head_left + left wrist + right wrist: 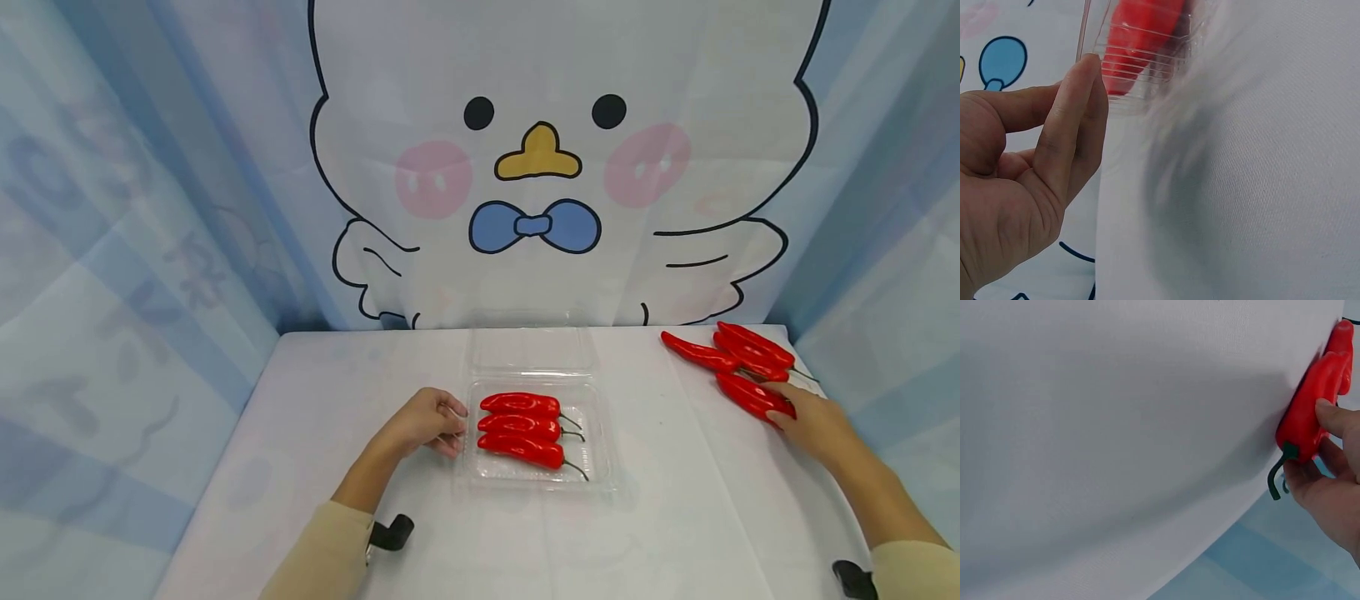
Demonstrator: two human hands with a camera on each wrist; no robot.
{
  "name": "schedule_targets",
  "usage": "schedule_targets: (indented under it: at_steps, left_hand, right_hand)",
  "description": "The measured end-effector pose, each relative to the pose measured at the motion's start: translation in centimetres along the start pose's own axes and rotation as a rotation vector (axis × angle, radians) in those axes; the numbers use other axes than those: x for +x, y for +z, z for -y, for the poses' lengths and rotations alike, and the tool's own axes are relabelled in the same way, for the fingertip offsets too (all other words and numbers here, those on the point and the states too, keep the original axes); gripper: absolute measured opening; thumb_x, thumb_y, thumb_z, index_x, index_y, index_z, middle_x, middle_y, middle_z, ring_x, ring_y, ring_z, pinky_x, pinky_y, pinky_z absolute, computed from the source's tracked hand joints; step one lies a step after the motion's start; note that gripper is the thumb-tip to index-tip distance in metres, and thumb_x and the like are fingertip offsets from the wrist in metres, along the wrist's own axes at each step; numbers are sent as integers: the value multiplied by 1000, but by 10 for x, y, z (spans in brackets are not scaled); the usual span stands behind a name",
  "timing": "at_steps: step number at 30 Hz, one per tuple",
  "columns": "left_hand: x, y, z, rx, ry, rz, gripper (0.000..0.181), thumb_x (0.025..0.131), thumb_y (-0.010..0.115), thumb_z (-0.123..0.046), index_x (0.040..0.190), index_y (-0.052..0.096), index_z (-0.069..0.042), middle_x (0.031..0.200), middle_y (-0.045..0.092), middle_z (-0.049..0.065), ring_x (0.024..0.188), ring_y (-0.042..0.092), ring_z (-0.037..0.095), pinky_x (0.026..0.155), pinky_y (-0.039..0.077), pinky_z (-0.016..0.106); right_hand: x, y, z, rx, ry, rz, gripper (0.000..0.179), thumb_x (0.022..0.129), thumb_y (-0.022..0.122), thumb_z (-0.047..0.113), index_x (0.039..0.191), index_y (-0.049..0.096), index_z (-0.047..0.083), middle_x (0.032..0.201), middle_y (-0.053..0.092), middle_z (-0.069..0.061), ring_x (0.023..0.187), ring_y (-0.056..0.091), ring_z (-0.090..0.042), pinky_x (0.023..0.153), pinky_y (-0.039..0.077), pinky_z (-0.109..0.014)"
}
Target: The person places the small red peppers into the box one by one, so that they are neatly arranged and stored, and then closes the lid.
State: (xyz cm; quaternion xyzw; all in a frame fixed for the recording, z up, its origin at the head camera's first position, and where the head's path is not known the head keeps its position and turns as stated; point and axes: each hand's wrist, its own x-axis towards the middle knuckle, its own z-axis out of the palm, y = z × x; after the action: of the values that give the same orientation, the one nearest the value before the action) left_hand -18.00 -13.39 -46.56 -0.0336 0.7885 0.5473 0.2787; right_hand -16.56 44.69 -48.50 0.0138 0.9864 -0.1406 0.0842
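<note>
At the table's right side, my right hand (813, 425) pinches a red chili pepper (752, 396). In the right wrist view, the thumb lies on this pepper (1311, 409) and the other fingers are behind it, near its green stem. Just beyond lie several more red peppers (701, 353). A clear plastic clamshell box (600, 454) lies open in the middle, with three red peppers (519, 427) side by side in its base, stems to the right. My left hand (427, 421) is at the box's left edge, its loosely bent fingers touching the rim.
The box's clear lid (531, 350) is folded back toward the rear of the white-covered table (667, 517). A curtain with a cartoon bird (540, 287) hangs along the back edge, and blue curtains (892, 350) flank both sides.
</note>
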Motion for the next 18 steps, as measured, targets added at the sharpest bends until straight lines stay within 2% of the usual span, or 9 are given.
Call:
schedule_targets:
  at_steps: [11,18]
  left_hand:
    - [1,0,2,7,-9,1,19,96,71,-4,113,64,2,83,70,14,60,69,18,59,63,30]
    - [2,0,1,-21,7,16,18,95,69,1,111,63,4,80,69,14,58,68,17,58,64,32]
  right_hand:
    - [0,-3,0,15,23,54,69,94,72,16,148,38,-9,131,42,-48,114,42,-64,82,56,-72]
    - [0,-4,0,13,5,70,70,94,71,17,148,36,-10,132,42,-49,115,43,-65,83,55,-74]
